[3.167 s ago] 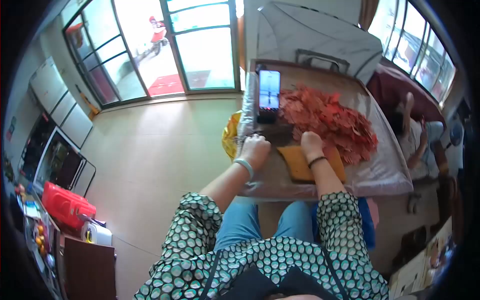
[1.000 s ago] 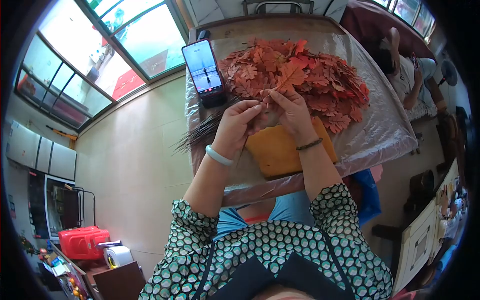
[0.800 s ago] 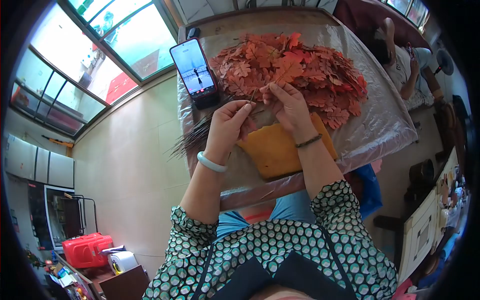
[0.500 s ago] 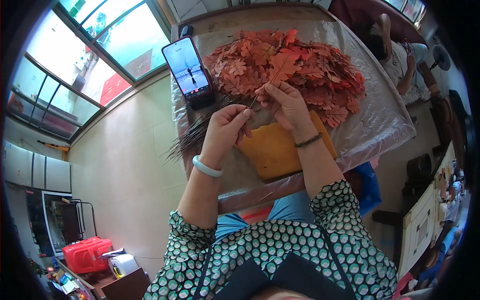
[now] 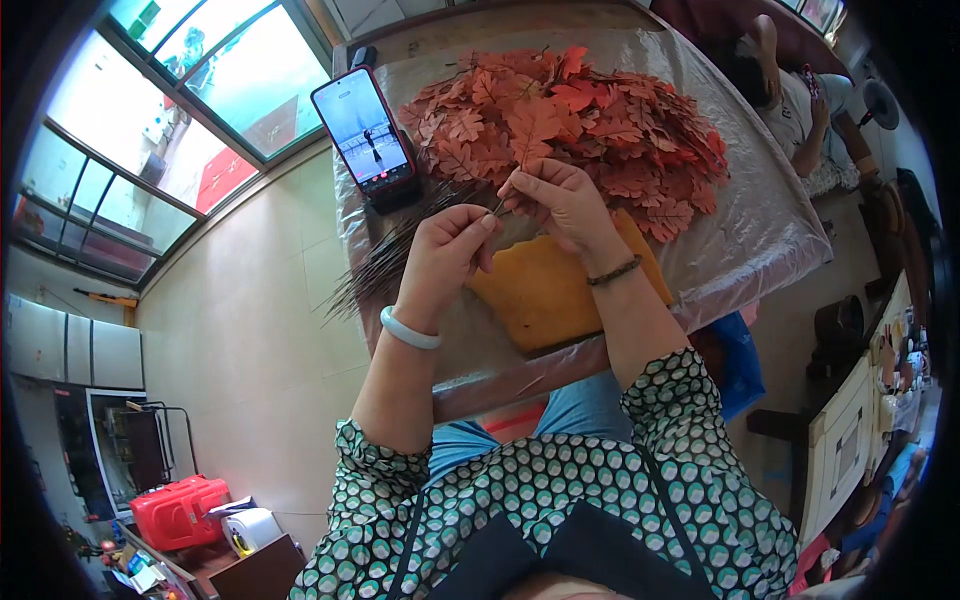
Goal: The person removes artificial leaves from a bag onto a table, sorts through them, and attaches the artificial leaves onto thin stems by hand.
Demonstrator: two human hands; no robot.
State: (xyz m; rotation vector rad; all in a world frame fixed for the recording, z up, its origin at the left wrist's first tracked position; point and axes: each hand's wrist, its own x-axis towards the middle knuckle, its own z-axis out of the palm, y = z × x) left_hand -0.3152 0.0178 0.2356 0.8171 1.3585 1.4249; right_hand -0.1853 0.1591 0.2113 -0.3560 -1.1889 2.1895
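A large orange-red oak leaf (image 5: pixel 533 128) stands up from the fingertips of my right hand (image 5: pixel 568 208), which pinches it at the base of its stem. My left hand (image 5: pixel 445 258) is closed, thumb against index finger, on the lower end of a thin dark stem (image 5: pixel 499 208) running between both hands. Past the hands lies a heap of similar red oak leaves (image 5: pixel 640 130). A bundle of thin dark stems (image 5: pixel 390 262) lies to the left, partly behind my left hand. Beneath my forearms is a yellow-orange pad (image 5: pixel 540 295).
A phone (image 5: pixel 366 135) leans on a stand at the table's left side. Plastic sheeting (image 5: pixel 745 235) covers the table. Another person (image 5: pixel 800 120) sits at the far right. A red case (image 5: pixel 180 512) stands at lower left; a blue bag (image 5: pixel 738 365) hangs beside the table.
The held leaf has swung left and turned more upright above my right fingertips. Both hands stay close together, pinching as before. The whole view has shifted slightly.
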